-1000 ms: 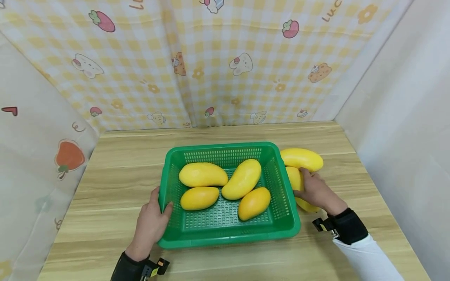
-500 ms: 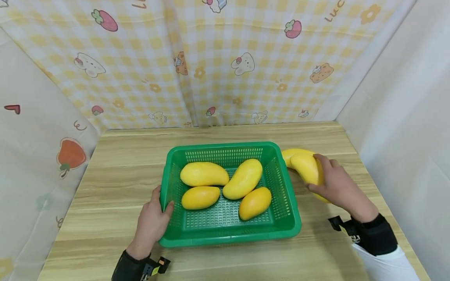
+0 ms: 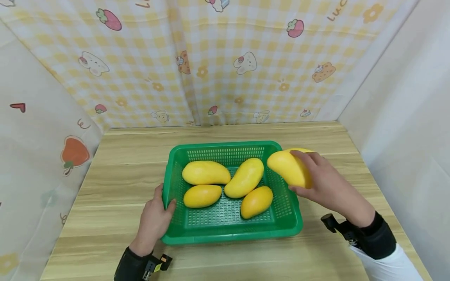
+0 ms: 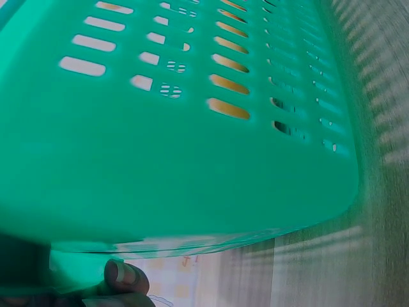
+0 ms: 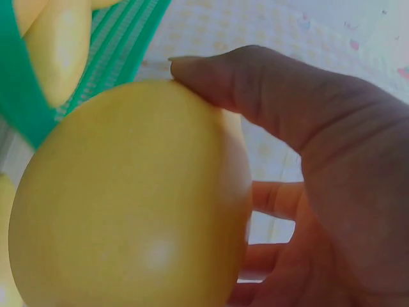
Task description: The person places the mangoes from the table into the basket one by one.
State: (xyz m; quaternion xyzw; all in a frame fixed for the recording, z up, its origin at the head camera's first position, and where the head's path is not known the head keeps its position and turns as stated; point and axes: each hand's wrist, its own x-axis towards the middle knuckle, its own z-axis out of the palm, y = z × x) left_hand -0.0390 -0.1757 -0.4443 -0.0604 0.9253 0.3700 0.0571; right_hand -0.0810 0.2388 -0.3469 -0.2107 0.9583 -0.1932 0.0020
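My right hand (image 3: 327,185) grips a yellow mango (image 3: 290,168) over the right rim of a green plastic basket (image 3: 232,239). In the right wrist view the thumb (image 5: 236,83) lies across the top of that mango, with fingers partly hidden behind it. Inside the basket are several more mangoes, among them a long one (image 3: 244,178) near the middle and a smaller orange-yellow one (image 3: 257,202). My left hand (image 3: 154,218) holds the basket's left rim, thumb on the inner side. The slotted basket wall (image 4: 172,173) fills most of the left wrist view.
Another yellow mango (image 3: 301,150) lies on the wooden table (image 3: 133,156) right of the basket, mostly hidden behind the held one. A yellow checked curtain (image 3: 211,89) hangs along the table's back edge. White walls (image 3: 400,97) flank both sides.
My right hand has picked up a mango from the table right of the basket, lifted it, and brought it left over the rim. The left hand has kept its grip.
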